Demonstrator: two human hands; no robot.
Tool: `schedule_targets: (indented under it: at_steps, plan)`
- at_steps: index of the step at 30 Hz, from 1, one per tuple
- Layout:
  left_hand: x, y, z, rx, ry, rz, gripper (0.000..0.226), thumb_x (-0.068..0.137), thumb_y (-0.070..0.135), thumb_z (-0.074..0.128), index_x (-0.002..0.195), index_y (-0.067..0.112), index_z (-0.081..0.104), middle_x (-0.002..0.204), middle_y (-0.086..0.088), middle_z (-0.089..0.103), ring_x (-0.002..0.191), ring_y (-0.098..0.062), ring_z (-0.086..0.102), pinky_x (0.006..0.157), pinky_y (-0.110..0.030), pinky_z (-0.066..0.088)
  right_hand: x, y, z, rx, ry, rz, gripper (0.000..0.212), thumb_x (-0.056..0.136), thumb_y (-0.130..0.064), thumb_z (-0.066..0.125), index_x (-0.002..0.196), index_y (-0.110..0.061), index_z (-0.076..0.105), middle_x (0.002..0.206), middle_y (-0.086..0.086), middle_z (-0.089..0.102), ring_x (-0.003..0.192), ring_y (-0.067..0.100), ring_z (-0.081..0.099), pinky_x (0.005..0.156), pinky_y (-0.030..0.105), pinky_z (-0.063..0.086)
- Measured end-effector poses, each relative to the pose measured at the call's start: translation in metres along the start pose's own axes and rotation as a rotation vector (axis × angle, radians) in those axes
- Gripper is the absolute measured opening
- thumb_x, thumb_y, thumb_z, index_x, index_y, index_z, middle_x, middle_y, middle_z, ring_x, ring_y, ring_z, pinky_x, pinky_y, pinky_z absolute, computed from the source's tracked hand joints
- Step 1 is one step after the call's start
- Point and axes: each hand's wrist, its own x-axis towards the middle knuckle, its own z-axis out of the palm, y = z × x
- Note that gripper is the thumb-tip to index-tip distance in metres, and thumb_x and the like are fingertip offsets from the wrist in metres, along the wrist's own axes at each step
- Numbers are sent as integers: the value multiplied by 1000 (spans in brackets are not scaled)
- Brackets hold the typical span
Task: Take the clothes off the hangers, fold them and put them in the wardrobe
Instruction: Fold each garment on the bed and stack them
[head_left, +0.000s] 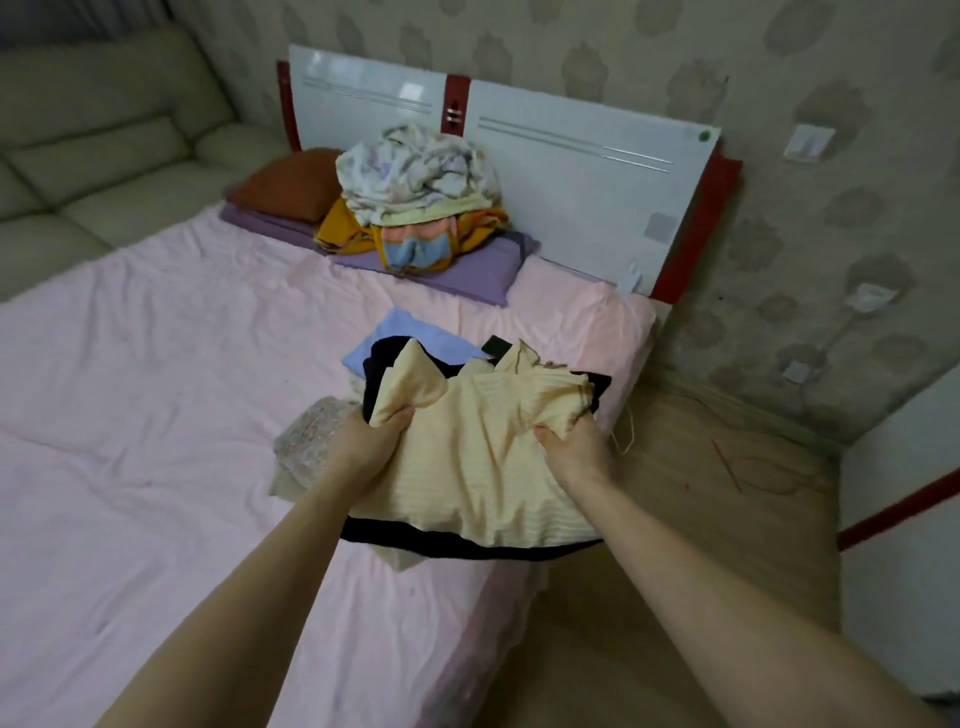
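A pale yellow ribbed fabric garment lies in the centre of the frame, on top of a dark, near-black garment, close to the right-hand edge of the pink-sheeted bed. Both bare hands hold it. The left hand has its grip closed, fingers curled round a bunch of the yellow cloth at one upper corner. The right hand is clenched the same way on the other corner.

The bed is open across the left half of the frame. To the right of its edge runs a strip of wooden floor, bounded by the patterned wall.

Touching the dark garment are a light blue folded cloth behind it and a small floral-print cloth beside the left hand. In the upper middle, one heap of mixed clothes sits on a purple pillow, against the white headboard. One rust-brown cushion lies to its left. A pale sofa fills the upper left.
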Motion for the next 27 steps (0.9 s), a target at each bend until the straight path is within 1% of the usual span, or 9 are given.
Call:
schedule_targets:
  at_steps: [2,4,7,13,17,20,22,24,27]
  plan:
    - [23,4,0,22,65,-14,40,91,41,61,117,10,57,105,-8,62,94,-25,55,77,-31,36,32,-12,13,-9,-49,-27,51,89,-31,65,133,-13,46,124,6,61,116,30,56,96,36,44]
    - [54,4,-3,31,112,-17,40,91,40,61,117,10,59,107,-8,64,99,-28,58,76,-31,36,62,-21,33,3,-81,-28,50,89,-32,64,132,-15,46,123,5,62,115,30,57,95,37,44]
    - [111,11,-4,67,127,-16,40,90,39,62,119,12,59,114,-11,66,105,-32,59,77,-32,38,100,-28,62,50,-92,7,48,90,-33,63,130,-14,46,121,4,63,112,30,58,94,36,45]
    - [228,29,3,224,107,-6,43,87,46,63,113,13,57,107,-10,66,102,-32,59,75,-34,39,183,-46,109,173,-105,91,39,90,-28,65,122,-10,53,115,6,65,106,29,61,92,36,48]
    - [295,34,10,318,103,4,45,84,50,65,113,15,58,108,-7,66,103,-31,59,78,-36,42,229,-49,143,279,-165,167,34,89,-25,67,117,-9,57,111,5,65,103,27,61,95,41,49]
    - [346,27,17,384,88,-25,57,73,62,59,111,20,58,108,-4,66,103,-30,59,87,-43,47,262,-46,175,374,-209,223,26,91,-20,64,115,-9,57,106,3,63,99,22,59,93,34,48]
    - [378,19,24,430,104,-29,51,75,59,60,109,21,58,106,-3,66,102,-30,59,89,-45,47,281,-40,197,402,-242,249,19,93,-18,62,110,-12,58,101,2,63,94,20,59,88,30,48]
    - [398,12,29,485,114,-24,40,82,52,64,106,21,57,103,-2,65,101,-29,59,89,-45,46,293,-35,211,443,-250,294,13,93,-19,62,104,-14,57,99,2,64,90,19,60,85,31,49]
    - [436,-5,42,558,125,-36,38,83,52,63,105,21,56,99,0,65,100,-27,58,88,-43,44,323,-22,238,434,-300,362,19,94,-22,61,109,-11,57,98,3,64,88,19,61,81,30,49]
